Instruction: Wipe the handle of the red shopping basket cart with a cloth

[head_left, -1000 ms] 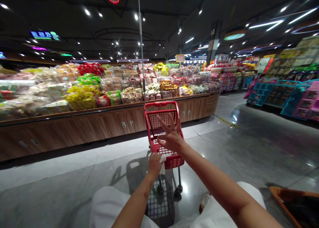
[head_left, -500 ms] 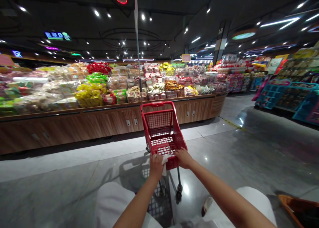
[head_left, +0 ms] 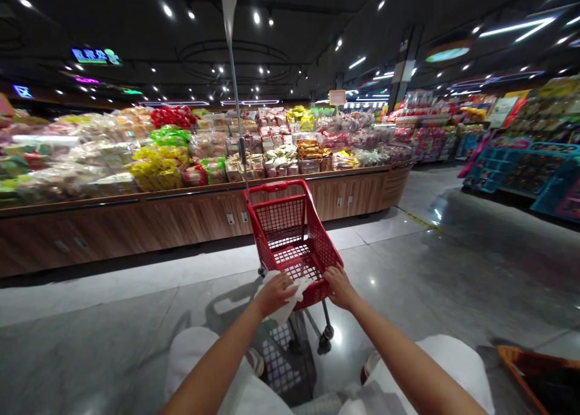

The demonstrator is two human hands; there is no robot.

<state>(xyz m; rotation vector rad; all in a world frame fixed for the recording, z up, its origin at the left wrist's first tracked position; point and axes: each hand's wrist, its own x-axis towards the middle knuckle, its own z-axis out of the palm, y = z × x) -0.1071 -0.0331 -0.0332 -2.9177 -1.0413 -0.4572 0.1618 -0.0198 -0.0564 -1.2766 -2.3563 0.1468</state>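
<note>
A small red shopping cart [head_left: 290,234] with a mesh basket stands on the floor right in front of me. My left hand [head_left: 273,294] is closed on a white cloth [head_left: 290,295] that it presses against the cart's near rim. My right hand [head_left: 339,287] grips the near right corner of that rim. A thin metal pole [head_left: 236,101] with a flag rises from the cart's far left corner. My knees in white trousers [head_left: 203,366] show below the arms.
A long wooden display counter [head_left: 181,212] piled with packaged snacks runs across the left and middle. Blue and pink racks [head_left: 521,173] line the right. The floor [head_left: 453,270] is glossy grey tile. An orange-rimmed basket [head_left: 539,373] sits at the bottom right.
My right hand, raised and spread open a second ago, came down and took hold of the cart's rim. My left hand with the cloth slid along the rim; the cart turned slightly left.
</note>
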